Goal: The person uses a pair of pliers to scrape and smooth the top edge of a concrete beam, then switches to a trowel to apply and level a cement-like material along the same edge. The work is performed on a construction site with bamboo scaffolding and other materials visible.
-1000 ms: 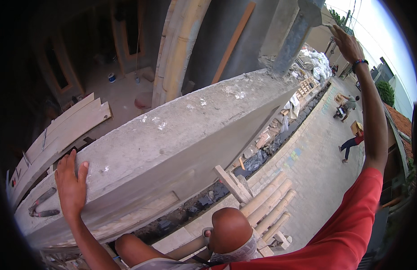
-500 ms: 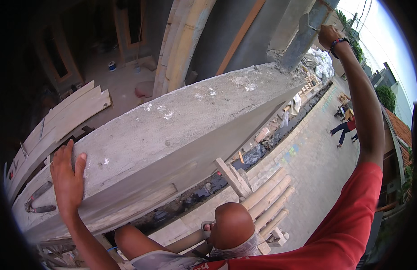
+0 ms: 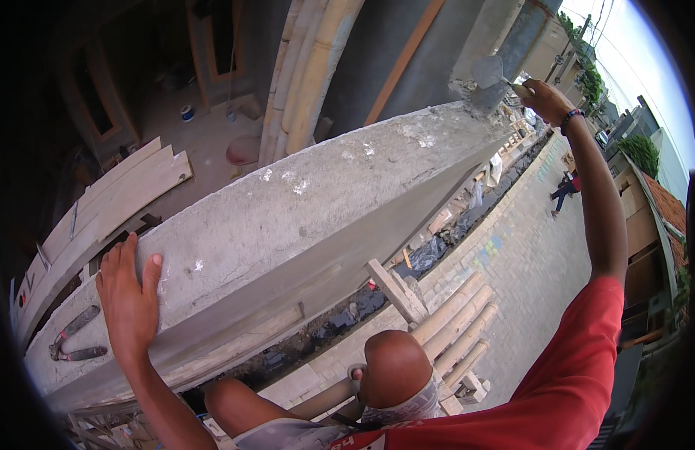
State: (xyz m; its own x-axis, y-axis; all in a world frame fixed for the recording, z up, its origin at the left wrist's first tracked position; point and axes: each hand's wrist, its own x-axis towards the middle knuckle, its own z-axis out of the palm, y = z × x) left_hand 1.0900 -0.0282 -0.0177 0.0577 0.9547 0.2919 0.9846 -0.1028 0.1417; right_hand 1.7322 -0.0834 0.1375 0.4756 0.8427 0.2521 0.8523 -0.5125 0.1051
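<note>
My right hand [image 3: 546,102], at the end of an outstretched arm, is closed round the handle of a trowel [image 3: 488,73]. Its pale blade lies in front of the lower part of a grey column [image 3: 529,37] at the far end of the concrete ledge [image 3: 287,217]; whether it touches the column I cannot tell. With fingers stretched out, my left hand [image 3: 130,300] rests flat on the near left part of the ledge. Beside it lies a pair of pliers [image 3: 79,335] with dark handles spread apart. White splotches dot the ledge's rough top.
Bamboo poles [image 3: 310,82] rise behind the ledge, and boards [image 3: 122,195] are stacked at left. Below on the right, cut bamboo [image 3: 460,322] sits beside a dark ditch [image 3: 437,251] and a paved lane [image 3: 528,262]. A person [image 3: 565,193] is down on the lane.
My right hand has come lower and slightly nearer with the trowel, whose blade now shows broad side on. My left hand stays on the ledge while the view shifts a little.
</note>
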